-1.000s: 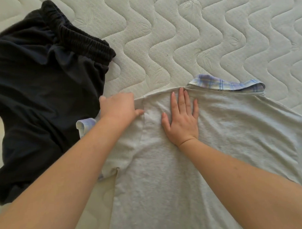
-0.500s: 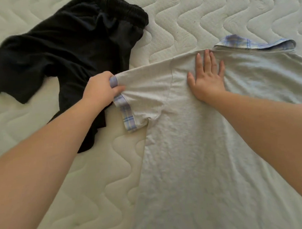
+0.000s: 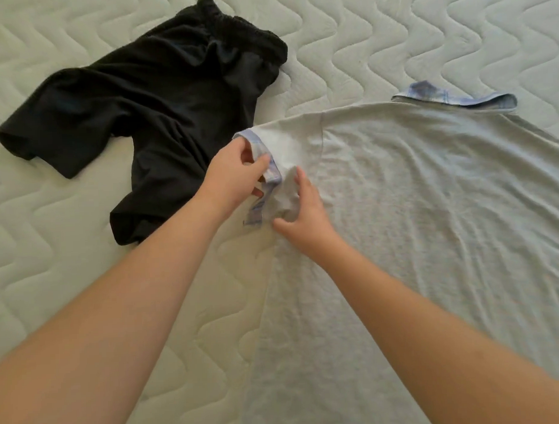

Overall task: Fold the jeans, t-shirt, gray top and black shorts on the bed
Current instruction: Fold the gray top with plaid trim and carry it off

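Single head-worn view, looking forward and down, close over the bed [image 3: 392,33].

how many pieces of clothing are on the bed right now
2: black shorts lie crumpled at upper left; gray top is spread at right under both hands. Others may lie outside the view.

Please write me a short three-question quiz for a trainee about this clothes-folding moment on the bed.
1. True or false: the black shorts are folded.
2. Which part of the gray top does the left hand pinch? A collar; B sleeve cuff; C bottom hem.
3. What pattern trims the collar?

Key: 1 false, they lie crumpled on the mattress. 2 B; the right hand grips the sleeve beside it. 3 Plaid, blue.
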Demonstrator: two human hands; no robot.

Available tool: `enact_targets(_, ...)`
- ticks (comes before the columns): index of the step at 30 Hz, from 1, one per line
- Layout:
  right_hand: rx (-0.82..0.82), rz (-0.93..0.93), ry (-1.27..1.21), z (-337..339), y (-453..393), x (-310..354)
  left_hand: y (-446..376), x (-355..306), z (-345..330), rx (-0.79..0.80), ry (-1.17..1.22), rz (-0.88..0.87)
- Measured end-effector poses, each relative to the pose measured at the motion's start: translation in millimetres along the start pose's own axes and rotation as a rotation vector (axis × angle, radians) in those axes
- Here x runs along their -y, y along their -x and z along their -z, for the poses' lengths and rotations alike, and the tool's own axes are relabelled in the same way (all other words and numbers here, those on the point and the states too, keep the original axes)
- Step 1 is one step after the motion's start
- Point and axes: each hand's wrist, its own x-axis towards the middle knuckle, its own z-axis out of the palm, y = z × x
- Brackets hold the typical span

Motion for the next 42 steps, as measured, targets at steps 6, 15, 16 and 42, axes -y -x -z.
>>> enact_targets(6, -0.214, -0.084, -0.351, 26.7, 27.6, 23.6, 14.4, -74.0, -32.1, 0.122, -0.311, -0.337)
enact_targets(15, -0.460, -0.069, -0.620, 113.6, 64.6, -29.4, 14.7, -139.3, -145.2, 0.355, -0.311, -0.428)
enact_targets(16, -0.454, -0.114, -0.655, 120.8, 66.4, -41.4, 13.4, -138.4, -155.6, 0.389, -0.302, -0.405)
enact_targets(42, -0.065, -0.257, -1.191, 179.9, 25.8, -63.5, -160.6, -124.0, -97.9, 0.660, -0.975, -0.442)
